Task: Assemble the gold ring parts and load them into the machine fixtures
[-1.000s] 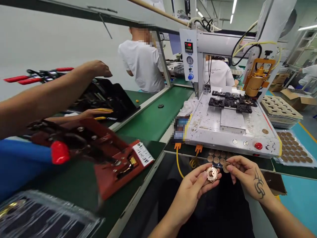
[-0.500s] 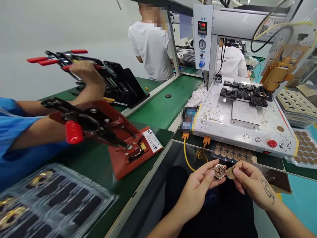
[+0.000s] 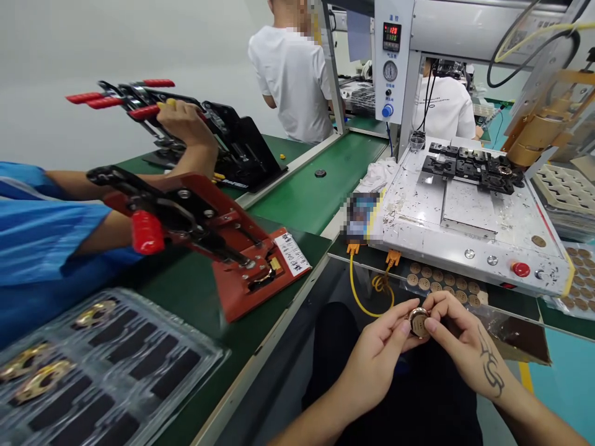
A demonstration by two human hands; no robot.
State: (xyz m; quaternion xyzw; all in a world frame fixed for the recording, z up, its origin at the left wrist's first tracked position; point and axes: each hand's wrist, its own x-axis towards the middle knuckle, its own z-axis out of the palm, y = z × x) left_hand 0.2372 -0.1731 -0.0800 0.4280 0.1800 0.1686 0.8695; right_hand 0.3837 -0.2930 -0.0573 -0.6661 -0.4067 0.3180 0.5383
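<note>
My left hand grips a round metal watch case by its left side, above my lap. Against the open face of the case lies a round brown disc, pinched at its right edge between the thumb and fingers of my right hand. The fingertips of both hands nearly meet around the case. Beyond them, several similar brown discs lie in rows in a clear sheet below the front edge of a white machine.
A red toggle-clamp fixture stands on the green bench at left, near a clear tray with gold parts. A person in blue sleeves reaches to black clamps. Yellow cables hang by the machine. Two people in white shirts are further back.
My right hand has moved left and brought the brown disc onto the metal case. The view has shifted slightly. The blue-sleeved person's hand still holds a clamp handle.
</note>
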